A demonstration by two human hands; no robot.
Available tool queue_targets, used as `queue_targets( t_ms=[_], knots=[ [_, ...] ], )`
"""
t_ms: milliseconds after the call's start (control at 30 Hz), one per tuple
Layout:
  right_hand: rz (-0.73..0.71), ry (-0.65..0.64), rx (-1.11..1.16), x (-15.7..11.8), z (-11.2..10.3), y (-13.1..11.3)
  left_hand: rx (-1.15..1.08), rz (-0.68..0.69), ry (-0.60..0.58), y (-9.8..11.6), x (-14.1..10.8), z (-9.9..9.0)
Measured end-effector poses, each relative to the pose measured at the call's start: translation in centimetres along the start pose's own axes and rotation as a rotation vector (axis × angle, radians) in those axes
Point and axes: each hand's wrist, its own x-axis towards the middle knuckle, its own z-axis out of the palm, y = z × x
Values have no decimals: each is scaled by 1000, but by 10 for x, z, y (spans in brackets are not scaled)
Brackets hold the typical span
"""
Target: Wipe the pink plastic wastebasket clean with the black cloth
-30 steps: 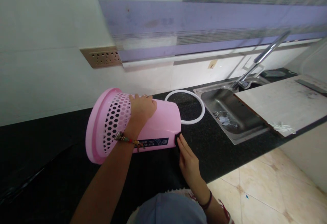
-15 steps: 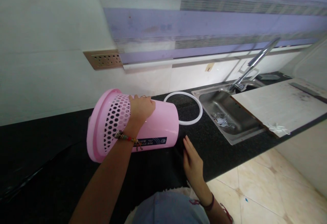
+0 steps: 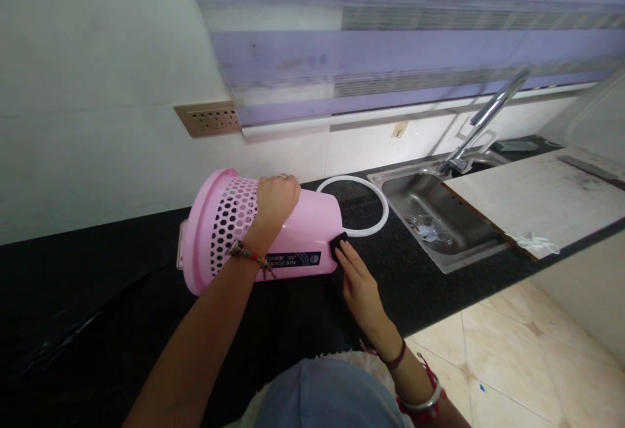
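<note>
A pink garbage bin (image 3: 307, 227) lies on its side on the black countertop, its honeycomb-holed upper end to the left and its label facing me. My left hand (image 3: 277, 201) is curled over the bin's upper side, pressing and holding it; those fingertips are partly hidden behind it. At the bin's base, on the right, my right hand (image 3: 360, 285) has its fingers against a small black piece (image 3: 338, 243) that touches the pink edge. Whether this piece is part of the bin is unclear. A white ring (image 3: 381, 213) lies flat just behind the base.
To the right is a steel sink (image 3: 415, 193) with a tall faucet (image 3: 488, 115) and clear plastic inside. A pale board (image 3: 537, 200) covers part of it, carrying a knife (image 3: 588, 169) and a white bundle (image 3: 534, 243). A socket panel (image 3: 209, 120) is on the wall.
My right hand has moved up and left to the bin's base, bringing the black piece into view against it. The bin has tilted slightly, my left hand staying on it.
</note>
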Motion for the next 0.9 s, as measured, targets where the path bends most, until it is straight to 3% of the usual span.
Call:
queue_targets(
  t_ms=[167,233,367,533,733,900],
  knots=[
    [7,-64,42,2,6,7,12,81,-127,-4,-11,-9],
    [14,-82,33,1,4,10,11,117,-64,-6,-25,-6],
    [8,-98,-12,1,-1,12,-57,-52,140,-7,-69,9],
    [-22,-47,-34,14,-3,10,-124,-97,286,-9,-114,28],
    [-131,-51,-25,45,1,-4,-104,-150,316,-22,-123,26],
    [-203,-87,-22,51,7,-13,-118,-145,336,-32,-119,23]
  ],
)
